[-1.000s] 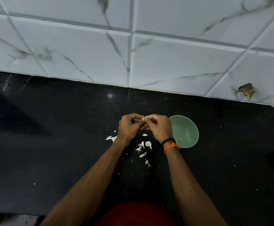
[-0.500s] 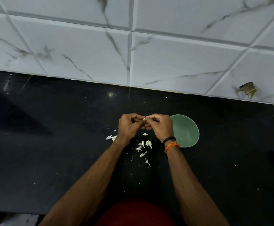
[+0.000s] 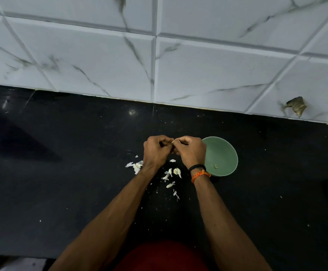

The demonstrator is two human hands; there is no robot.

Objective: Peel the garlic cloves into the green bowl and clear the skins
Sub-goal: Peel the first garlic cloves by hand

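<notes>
My left hand (image 3: 156, 150) and my right hand (image 3: 190, 151) meet above the black counter, fingers curled, both pinching a small garlic clove (image 3: 172, 142) of which only a pale tip shows. The green bowl (image 3: 222, 155) stands just right of my right hand, with one small pale piece (image 3: 216, 166) inside. White garlic skins and cloves (image 3: 174, 173) lie scattered on the counter below my hands, and another clump of skins (image 3: 136, 165) lies beside my left wrist.
The black counter (image 3: 61, 182) runs left and right, backed by a white marbled tile wall (image 3: 159, 65). A chipped spot (image 3: 296, 107) marks the wall at the right. The counter's front edge runs along the bottom left.
Both hands stay together at the same spot, fingers working slightly on the clove. The bowl and skins have not moved.
</notes>
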